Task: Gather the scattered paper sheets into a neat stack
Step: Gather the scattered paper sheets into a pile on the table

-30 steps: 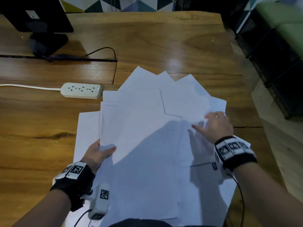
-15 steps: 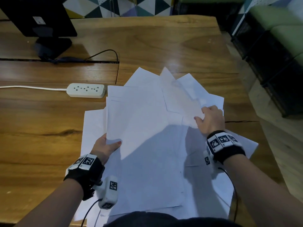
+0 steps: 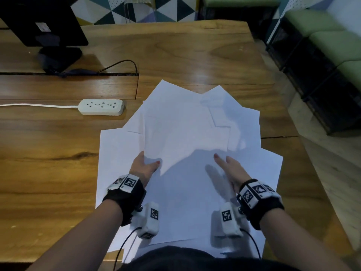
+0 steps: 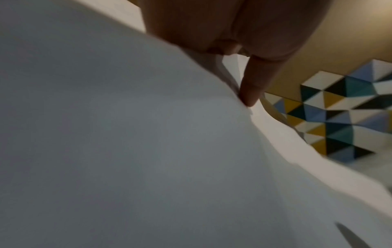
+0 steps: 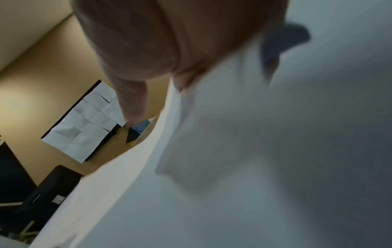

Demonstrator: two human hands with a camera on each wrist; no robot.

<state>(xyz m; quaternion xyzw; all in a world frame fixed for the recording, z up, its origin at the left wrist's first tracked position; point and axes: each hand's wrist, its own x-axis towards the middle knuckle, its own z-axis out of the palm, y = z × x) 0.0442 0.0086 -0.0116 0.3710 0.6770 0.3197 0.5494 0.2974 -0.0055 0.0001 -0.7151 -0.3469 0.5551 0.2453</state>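
Observation:
Several white paper sheets (image 3: 185, 133) lie fanned and overlapping on the wooden table (image 3: 48, 163). My left hand (image 3: 150, 165) grips the near left corner of a raised bundle of sheets, thumb on top and fingers underneath. In the left wrist view one finger (image 4: 252, 87) presses against the curved paper edge (image 4: 127, 151). My right hand (image 3: 227, 167) lies on the lower sheets with straight fingers, their tips by the bundle's near right corner. The right wrist view is blurred, showing a straight finger (image 5: 131, 100) beside a bowed sheet (image 5: 254, 167).
A white power strip (image 3: 101, 107) with its cord lies left of the papers. A black monitor (image 3: 43, 20) stands at the far left, a dark cable (image 3: 125, 62) beside it. The table's right edge (image 3: 293, 124) runs close to the papers; dark crates (image 3: 322, 85) stand beyond.
My right hand has let go of the far right sheets and drawn back towards me, fingers now straight near the bundle's near edge. The left hand keeps its grip.

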